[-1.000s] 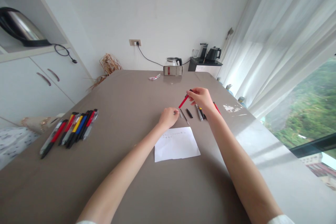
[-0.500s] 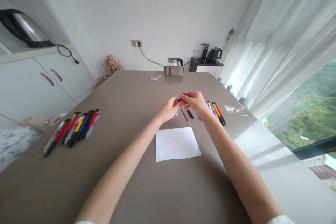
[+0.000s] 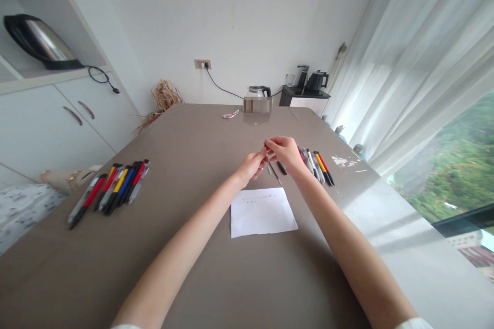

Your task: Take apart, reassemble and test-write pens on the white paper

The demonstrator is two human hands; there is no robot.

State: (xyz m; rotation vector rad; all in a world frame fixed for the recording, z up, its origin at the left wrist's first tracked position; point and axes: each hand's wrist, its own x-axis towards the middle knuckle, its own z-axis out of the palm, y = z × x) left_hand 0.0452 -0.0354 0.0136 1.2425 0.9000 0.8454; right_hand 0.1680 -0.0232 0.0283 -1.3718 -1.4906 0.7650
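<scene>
Fingertips of my left hand (image 3: 251,165) and my right hand (image 3: 283,151) meet above the table, both closed around a small red-and-black pen part (image 3: 265,147). My fingers cover most of it. Just below them lie a thin pen refill (image 3: 275,173), a small light-coloured piece (image 3: 269,170) and a black pen part (image 3: 282,168). Nearer to me rests a sheet of white paper (image 3: 264,216) with a few lines of handwriting along its top. Beside my right wrist is a group of pens (image 3: 324,167) in red, yellow, white and clear plastic.
Several more pens (image 3: 116,187) lie in a row on the left of the brown table (image 3: 185,277). At the far edge stand a blurred-out flat object (image 3: 257,106) and a glass pot (image 3: 254,91). A crumpled wrapper (image 3: 230,114) is left of them.
Both hands stay together at the pen part, which shows less between the fingers now. My left hand has turned slightly, its fingers pointing more downward. The view has shifted a little.
</scene>
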